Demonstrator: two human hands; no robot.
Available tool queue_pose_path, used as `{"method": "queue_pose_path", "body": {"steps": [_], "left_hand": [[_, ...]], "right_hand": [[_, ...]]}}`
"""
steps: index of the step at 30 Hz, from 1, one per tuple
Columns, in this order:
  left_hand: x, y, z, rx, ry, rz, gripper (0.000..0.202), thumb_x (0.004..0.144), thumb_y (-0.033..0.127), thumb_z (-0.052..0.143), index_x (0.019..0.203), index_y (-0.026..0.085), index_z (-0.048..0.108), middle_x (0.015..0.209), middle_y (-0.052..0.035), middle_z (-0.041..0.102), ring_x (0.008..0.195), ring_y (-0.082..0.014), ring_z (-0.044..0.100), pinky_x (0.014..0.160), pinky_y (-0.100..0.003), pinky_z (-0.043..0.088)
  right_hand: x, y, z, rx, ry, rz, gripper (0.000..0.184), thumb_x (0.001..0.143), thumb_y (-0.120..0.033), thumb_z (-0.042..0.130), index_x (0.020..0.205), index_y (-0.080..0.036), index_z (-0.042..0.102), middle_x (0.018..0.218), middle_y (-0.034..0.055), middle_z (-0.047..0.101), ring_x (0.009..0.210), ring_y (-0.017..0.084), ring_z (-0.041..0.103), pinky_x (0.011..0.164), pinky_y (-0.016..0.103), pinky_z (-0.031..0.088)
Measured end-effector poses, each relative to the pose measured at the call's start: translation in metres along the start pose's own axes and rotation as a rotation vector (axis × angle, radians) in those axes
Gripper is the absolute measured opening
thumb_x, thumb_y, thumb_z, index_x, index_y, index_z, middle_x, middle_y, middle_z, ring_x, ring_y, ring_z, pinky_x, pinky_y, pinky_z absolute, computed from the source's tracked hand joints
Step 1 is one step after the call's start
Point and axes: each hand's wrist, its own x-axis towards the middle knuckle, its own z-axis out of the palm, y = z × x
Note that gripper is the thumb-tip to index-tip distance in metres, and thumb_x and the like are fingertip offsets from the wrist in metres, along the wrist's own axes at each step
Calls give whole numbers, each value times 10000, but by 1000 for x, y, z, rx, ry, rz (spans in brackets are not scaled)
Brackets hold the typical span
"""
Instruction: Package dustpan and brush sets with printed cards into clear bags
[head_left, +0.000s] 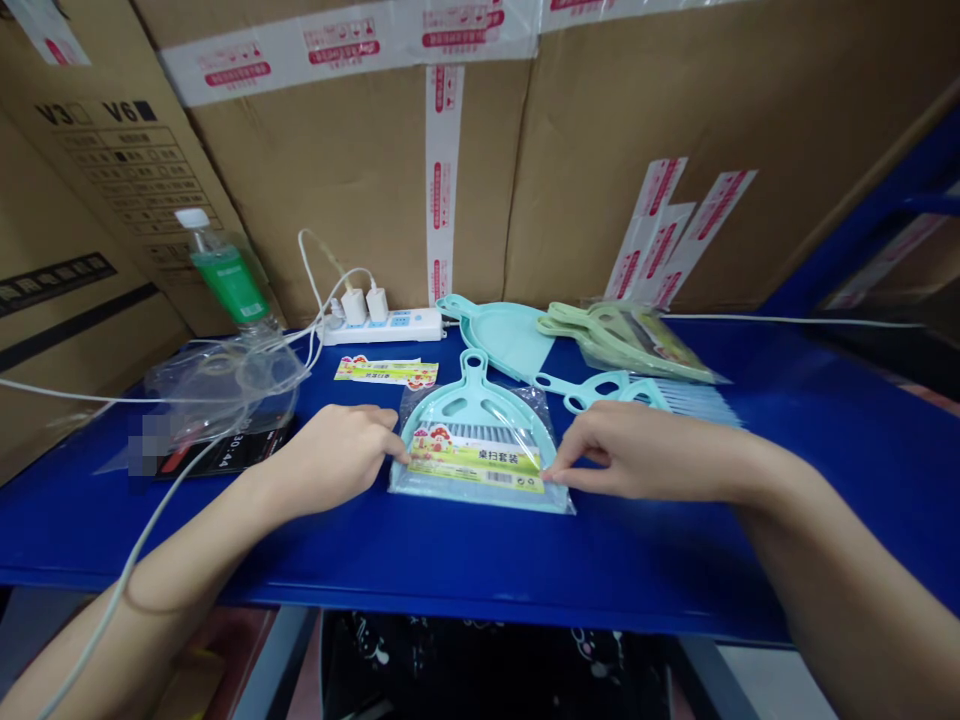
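Note:
A light-blue dustpan and brush set (474,404) lies flat on the blue table in a clear plastic bag, a colourful card label (472,462) across its front. At the bag's left edge is my left hand (345,455), fingers curled and fingertips pinching it beside the label. My right hand (630,450) pinches the lower right edge between thumb and fingers. Behind the bag lies a loose light-blue dustpan (504,338). A light-blue brush (694,398) rests partly behind my right hand. Further back, a green set (637,340) lies in clear plastic.
Loose card labels (386,372) lie near a white power strip (405,325) with plugged-in chargers. On the left are crumpled clear bags (217,385), a dark phone-like device (232,450) and a green-labelled bottle (229,275). White cables cross there. Large cardboard boxes (360,160) wall the back.

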Motion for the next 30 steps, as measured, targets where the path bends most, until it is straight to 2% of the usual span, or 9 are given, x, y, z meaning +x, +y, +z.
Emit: {"method": "queue_pose_path", "body": {"steps": [4,11,14,19,25,30], "left_hand": [[1,0,1,-10,-34,-26,512,681,6,397,911,317,733,733,-1,594,713,-148,596,569,-219,414],[2,3,4,-5,35,29,336,786,70,378,816,210,682,738,-10,601,698,-159,595,591,-249,422],[4,5,9,1,96,42,265,848,144,401,744,176,642,705,-11,587,658,-155,583,579,-254,417],[8,7,19,24,209,57,299,916,296,439,740,165,642,668,-10,555,625,-147,562,537,-240,403],[10,11,26,180,334,149,229,904,222,466,757,158,628,689,-22,566,672,-169,568,575,-266,441],[10,18,27,189,307,281,160,888,169,471,953,175,617,814,-28,603,699,-156,585,613,-265,467]], "right_hand": [[2,2,1,41,33,-34,259,803,-326,522,752,-211,749,611,7,649,498,111,448,515,254,321],[16,2,10,66,65,-95,330,852,-296,455,619,-166,649,562,3,572,477,100,399,526,264,287],[20,0,13,62,71,-88,385,878,-314,443,557,-170,598,517,-15,512,452,92,350,525,266,264],[23,-4,18,-61,148,-56,407,890,-288,455,506,-177,533,490,-21,478,450,94,313,529,272,229],[29,-12,26,-236,265,-16,352,876,-315,515,552,-181,553,499,-8,482,497,116,358,528,280,187],[35,-16,31,-248,274,-95,321,877,-293,518,575,-181,516,512,-22,464,513,114,361,568,276,227]]}}
